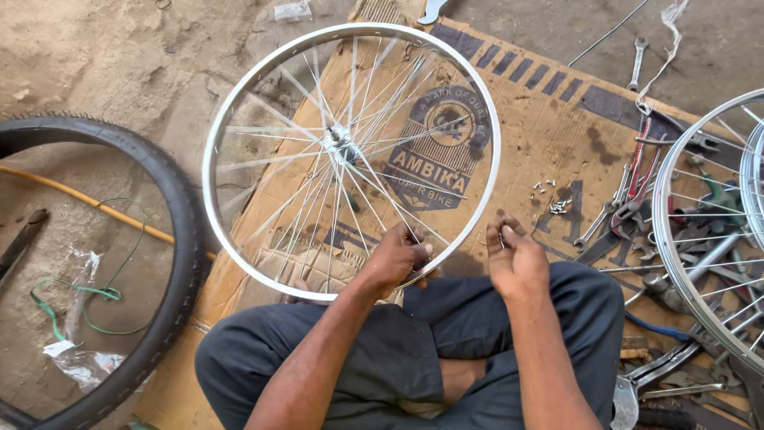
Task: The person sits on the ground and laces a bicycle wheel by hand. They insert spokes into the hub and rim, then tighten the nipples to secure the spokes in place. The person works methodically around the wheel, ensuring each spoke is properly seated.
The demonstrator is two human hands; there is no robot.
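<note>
A shiny bicycle wheel rim (239,95) with thin spokes and a hub (341,143) stands tilted in front of my crossed legs. My left hand (395,259) grips the near edge of the rim where a spoke meets it. My right hand (516,259) is just to the right of the rim, fingers pinched on a small metal piece, probably a spoke nipple. A little heap of small metal nipples (555,203) lies on the flattened cardboard (557,119) under the wheel.
A black tyre (179,239) lies on the dirt floor at the left, with a yellow hose (95,205) and green wire (72,291). Another spoked wheel (676,247) sits at the right over wrenches and red-handled pliers (637,183). A spanner (637,60) lies beyond.
</note>
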